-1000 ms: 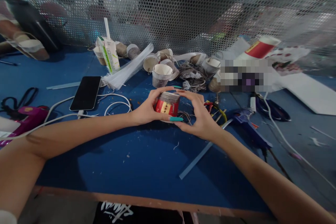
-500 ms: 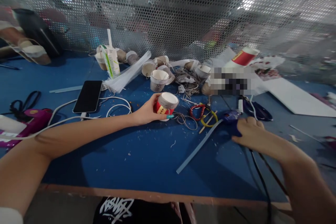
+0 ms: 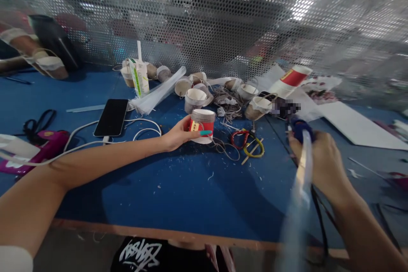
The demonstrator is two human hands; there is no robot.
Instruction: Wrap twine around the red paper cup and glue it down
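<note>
My left hand (image 3: 179, 135) is closed around a red and white paper cup (image 3: 202, 135), its upper part wrapped in grey twine. The cup is upright, its pale end facing up, over the blue table. My right hand (image 3: 321, 157) grips a dark blue glue gun (image 3: 301, 129). A long clear glue stick (image 3: 304, 174) sticks out of the gun's back toward me, its near end blurred by motion. Between the hands lie scissors with red and yellow handle loops (image 3: 254, 148). A loose strand of twine (image 3: 227, 149) trails beside the cup.
Several twine-wrapped cups (image 3: 195, 98) and a twine tangle (image 3: 228, 101) stand along the mesh screen (image 3: 204, 29). A phone (image 3: 111, 117) with a white cable and a magenta glue gun (image 3: 52, 144) lie left. At right are a white board (image 3: 363, 125) and black cords (image 3: 318, 212).
My right hand has lifted the blue glue gun off the table, swinging its glue stick around toward me. The cup in my left hand has turned, showing more of its red side.
</note>
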